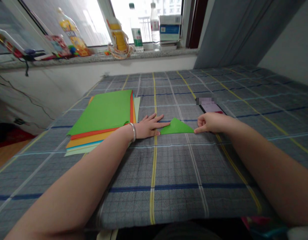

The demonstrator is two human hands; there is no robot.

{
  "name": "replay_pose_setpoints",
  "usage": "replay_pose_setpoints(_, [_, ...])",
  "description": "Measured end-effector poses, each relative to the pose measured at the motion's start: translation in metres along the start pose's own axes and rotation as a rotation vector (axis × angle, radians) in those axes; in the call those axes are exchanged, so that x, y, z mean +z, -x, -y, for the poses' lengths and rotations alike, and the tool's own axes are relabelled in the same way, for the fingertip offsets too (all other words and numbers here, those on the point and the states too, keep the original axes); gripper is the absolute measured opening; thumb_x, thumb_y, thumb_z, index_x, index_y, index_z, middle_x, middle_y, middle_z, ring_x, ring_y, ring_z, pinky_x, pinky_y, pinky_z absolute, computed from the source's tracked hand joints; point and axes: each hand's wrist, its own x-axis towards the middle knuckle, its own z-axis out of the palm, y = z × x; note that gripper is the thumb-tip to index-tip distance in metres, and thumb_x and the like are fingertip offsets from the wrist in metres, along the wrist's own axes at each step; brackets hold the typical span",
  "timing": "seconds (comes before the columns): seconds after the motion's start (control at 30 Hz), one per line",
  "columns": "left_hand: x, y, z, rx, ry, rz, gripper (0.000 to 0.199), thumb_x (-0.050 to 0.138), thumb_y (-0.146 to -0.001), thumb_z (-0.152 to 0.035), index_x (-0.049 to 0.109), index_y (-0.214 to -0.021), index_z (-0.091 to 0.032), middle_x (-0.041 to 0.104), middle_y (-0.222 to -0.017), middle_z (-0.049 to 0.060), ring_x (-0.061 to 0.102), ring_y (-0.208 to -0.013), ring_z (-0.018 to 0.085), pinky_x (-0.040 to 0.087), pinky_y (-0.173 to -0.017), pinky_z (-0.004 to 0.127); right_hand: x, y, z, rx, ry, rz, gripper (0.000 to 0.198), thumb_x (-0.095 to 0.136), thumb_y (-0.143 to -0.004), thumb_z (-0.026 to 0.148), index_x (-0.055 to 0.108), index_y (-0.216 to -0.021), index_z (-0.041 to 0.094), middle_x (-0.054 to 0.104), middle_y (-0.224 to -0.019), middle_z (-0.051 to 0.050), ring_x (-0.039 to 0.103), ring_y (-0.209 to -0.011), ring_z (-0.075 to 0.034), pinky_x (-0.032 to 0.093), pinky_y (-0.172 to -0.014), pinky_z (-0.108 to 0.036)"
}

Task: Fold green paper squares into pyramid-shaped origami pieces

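A small green sheet of paper (177, 127), folded into a triangle, lies on the plaid cloth between my hands. My left hand (149, 126) rests flat with fingers spread, a fingertip touching the paper's left side. A silver bracelet (133, 132) circles that wrist. At the paper's right corner, my right hand (210, 123) is closed, its thumb and finger at the tip of the triangle. Left of my left hand lies a stack of coloured paper (106, 110) with a green sheet on top and orange, yellow, blue and pale green edges below.
A phone (210, 105) with a lit screen lies just beyond my right hand. Plaid cloth (178, 166) covers the table. Along the windowsill (166, 52) stand a yellow-orange bottle (74, 33), a yellow container (118, 35), two clear bottles and stacked boxes (170, 30).
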Motion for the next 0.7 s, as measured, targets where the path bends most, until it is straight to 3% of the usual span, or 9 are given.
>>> replay_pose_setpoints(0.3, [-0.001,0.001,0.001,0.003,0.043,0.024,0.06,0.043,-0.095,-0.036,0.023,-0.151,-0.041,0.0,-0.163,0.001,-0.001,-0.149,0.038,0.012,-0.114,0.064,0.0,-0.001,-0.017,-0.088,-0.165,0.067,0.028,0.071,-0.07,0.045,0.056,-0.072,0.022,0.055,-0.059,0.002,0.047,-0.05,-0.012,0.032,-0.046,-0.027])
replay_pose_setpoints(0.37, [0.002,0.001,-0.005,-0.022,0.048,-0.033,0.059,0.051,-0.092,-0.039,0.032,-0.148,-0.038,0.008,-0.163,0.003,0.005,-0.149,0.038,0.014,-0.114,0.063,-0.003,0.002,-0.019,-0.164,-0.241,0.129,0.025,0.069,-0.07,0.043,0.057,-0.077,0.022,0.053,-0.058,0.003,0.047,-0.05,-0.012,0.033,-0.047,-0.026])
replay_pose_setpoints(0.43, [0.007,-0.001,-0.012,-0.024,0.045,-0.195,0.056,0.057,-0.089,-0.046,0.045,-0.141,-0.033,0.022,-0.16,0.007,0.015,-0.148,0.037,0.017,-0.115,0.062,-0.004,0.005,-0.019,-0.254,-0.285,0.125,0.026,0.07,-0.069,0.041,0.058,-0.083,0.023,0.054,-0.061,0.003,0.049,-0.054,-0.013,0.037,-0.049,-0.026])
replay_pose_setpoints(0.57, [0.017,-0.005,-0.027,0.075,-0.049,-0.483,0.044,0.062,-0.087,-0.046,0.059,-0.121,-0.018,0.043,-0.148,0.015,0.042,-0.136,0.031,0.03,-0.112,0.056,0.002,0.01,-0.005,-0.393,-0.163,-0.113,0.027,0.073,-0.068,0.035,0.058,-0.086,0.023,0.06,-0.079,-0.001,0.056,-0.068,-0.016,0.043,-0.057,-0.028])
replay_pose_setpoints(0.7, [0.016,-0.01,-0.036,0.254,-0.221,-0.61,0.027,0.06,-0.09,-0.036,0.062,-0.106,-0.015,0.063,-0.122,0.012,0.058,-0.117,0.025,0.04,-0.107,0.045,0.013,0.011,0.014,-0.665,0.032,-0.353,0.014,0.071,-0.074,0.028,0.061,-0.082,0.022,0.062,-0.093,-0.005,0.057,-0.089,-0.022,0.046,-0.08,-0.035])
